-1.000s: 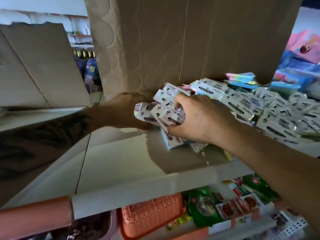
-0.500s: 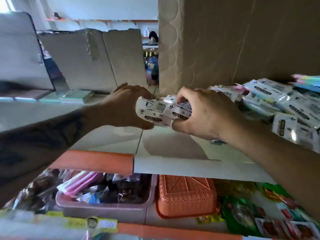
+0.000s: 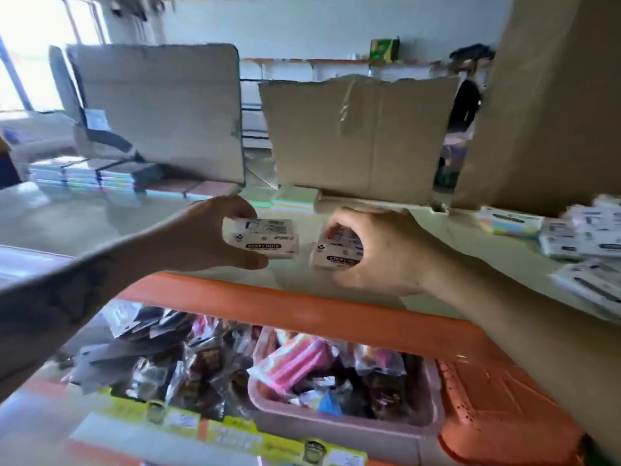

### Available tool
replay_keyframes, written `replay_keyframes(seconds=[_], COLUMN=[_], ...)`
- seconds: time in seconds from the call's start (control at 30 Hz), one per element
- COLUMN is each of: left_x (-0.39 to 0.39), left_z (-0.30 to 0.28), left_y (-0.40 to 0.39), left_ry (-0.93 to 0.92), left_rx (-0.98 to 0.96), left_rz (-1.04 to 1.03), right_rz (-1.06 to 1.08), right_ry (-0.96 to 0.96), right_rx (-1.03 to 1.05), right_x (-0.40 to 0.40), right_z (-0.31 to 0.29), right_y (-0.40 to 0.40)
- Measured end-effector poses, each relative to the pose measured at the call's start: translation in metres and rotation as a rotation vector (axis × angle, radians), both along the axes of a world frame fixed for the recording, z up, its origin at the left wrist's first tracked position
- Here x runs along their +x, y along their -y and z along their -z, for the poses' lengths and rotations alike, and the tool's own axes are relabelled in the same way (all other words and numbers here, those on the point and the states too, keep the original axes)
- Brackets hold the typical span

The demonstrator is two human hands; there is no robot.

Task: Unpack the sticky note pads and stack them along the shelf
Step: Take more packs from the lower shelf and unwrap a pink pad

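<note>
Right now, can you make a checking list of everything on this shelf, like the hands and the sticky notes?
Surface: pale shelf with an orange front edge.
Job's things: two wrapped sticky note packs, held apart, left pack, right pack; more packs piled right.
Clutter: coloured pads stacked back left.
Grippers: left hand and right hand each grip one pack.
Cables: nothing seen.
Surroundings: cardboard box at right, pink tray below.

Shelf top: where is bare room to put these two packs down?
Bare shelf lies left of the left hand, before the coloured pads, and between both hands. The right end is crowded with wrapped packs.
</note>
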State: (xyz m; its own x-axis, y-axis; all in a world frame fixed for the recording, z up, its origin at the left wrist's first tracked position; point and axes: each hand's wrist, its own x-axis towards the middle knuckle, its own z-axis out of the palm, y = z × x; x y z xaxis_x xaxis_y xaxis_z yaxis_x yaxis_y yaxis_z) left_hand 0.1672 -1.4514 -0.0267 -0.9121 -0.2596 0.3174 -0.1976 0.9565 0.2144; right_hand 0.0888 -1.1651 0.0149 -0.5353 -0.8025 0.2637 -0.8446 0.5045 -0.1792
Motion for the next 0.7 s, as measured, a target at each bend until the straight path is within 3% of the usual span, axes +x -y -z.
replay_keyframes(seconds=[0.23,0.47,0.6,0.7], left_x=[0.036,0.065,0.067,0.064], left_z=[0.002,-0.007,-0.011,-0.017], left_y=[0.092,0.105,0.101,0.092], left_ry=[0.025,0.046,0.040,-0.051], left_rx=[0.065,0.187,0.215,0.571], left_rz=[0.105,0.171,0.205,0.289], right_rz=[0.054,0.050,-0.012,-0.142], right_ry=[0.148,0.258,0.196,0.049], right_rx=[0.035,0.092,0.009,-0.213], right_x=[0.029,0.035,0.036,0.040], right_z=[-0.003,0.007,0.011,0.016], right_y=[0.099,0.124,0.128,0.142])
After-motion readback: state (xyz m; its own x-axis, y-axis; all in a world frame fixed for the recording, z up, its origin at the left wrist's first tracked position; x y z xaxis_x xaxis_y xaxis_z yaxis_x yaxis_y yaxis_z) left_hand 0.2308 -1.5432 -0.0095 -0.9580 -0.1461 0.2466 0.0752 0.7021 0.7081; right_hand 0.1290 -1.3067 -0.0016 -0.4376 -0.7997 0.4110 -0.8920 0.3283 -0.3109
